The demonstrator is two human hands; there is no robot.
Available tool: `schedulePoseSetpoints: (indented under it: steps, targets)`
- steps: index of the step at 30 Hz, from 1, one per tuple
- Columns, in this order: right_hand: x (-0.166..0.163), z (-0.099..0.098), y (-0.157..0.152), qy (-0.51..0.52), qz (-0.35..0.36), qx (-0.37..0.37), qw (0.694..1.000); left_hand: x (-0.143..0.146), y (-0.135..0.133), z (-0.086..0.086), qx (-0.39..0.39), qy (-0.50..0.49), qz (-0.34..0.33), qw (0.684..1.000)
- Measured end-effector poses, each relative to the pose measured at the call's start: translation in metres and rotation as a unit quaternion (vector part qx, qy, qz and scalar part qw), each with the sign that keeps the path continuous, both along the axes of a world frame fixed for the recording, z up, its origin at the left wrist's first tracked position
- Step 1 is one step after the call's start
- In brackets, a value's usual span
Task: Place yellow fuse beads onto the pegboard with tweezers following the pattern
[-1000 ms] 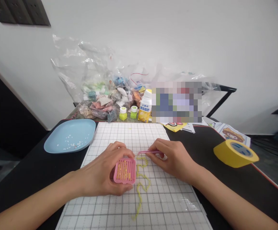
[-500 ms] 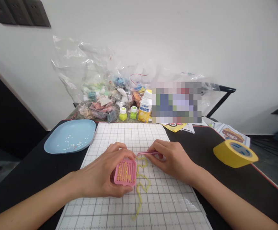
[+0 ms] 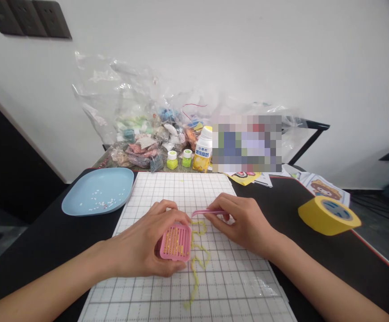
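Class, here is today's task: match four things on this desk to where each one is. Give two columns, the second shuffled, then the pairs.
Things: 1 pink bead tray; 2 pink tweezers; 3 blue plate; 4 yellow tape roll.
Places: A right of the grid mat; B in the left hand; C left of the grid mat; D in the right hand.
Pairs: 1-B; 2-D; 3-C; 4-A.

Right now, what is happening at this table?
A person works with small beads. The left hand grips a pink square plastic tray holding yellow beads, resting on a white gridded mat. The right hand pinches thin pink tweezers, tips beside a winding line of yellow beads on the mat. A light blue plate lies left.
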State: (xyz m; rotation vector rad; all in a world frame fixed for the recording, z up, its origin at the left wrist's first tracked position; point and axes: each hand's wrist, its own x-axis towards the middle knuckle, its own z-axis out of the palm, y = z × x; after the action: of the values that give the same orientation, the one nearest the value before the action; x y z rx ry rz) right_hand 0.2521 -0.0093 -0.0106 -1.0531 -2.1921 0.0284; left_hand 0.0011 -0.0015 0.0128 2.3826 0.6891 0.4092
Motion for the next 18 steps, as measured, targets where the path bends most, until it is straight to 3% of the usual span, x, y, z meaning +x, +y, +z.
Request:
schedulePoseSetpoints:
  steps: [7, 12, 18]
  targets:
    - [-0.009, 0.004, -0.007, 0.06, 0.046, 0.046, 0.996, -0.001, 0.0, -0.002, -0.002, -0.029, 0.003, 1.0]
    - [-0.014, 0.005, -0.012, 0.039, 0.096, 0.037, 0.994, 0.0, 0.0, -0.004, 0.021, -0.035, 0.021, 0.999]
    - [-0.015, 0.005, -0.012, 0.015, 0.102, 0.024, 0.994, 0.002, -0.002, -0.001, 0.048, -0.026, 0.031, 0.998]
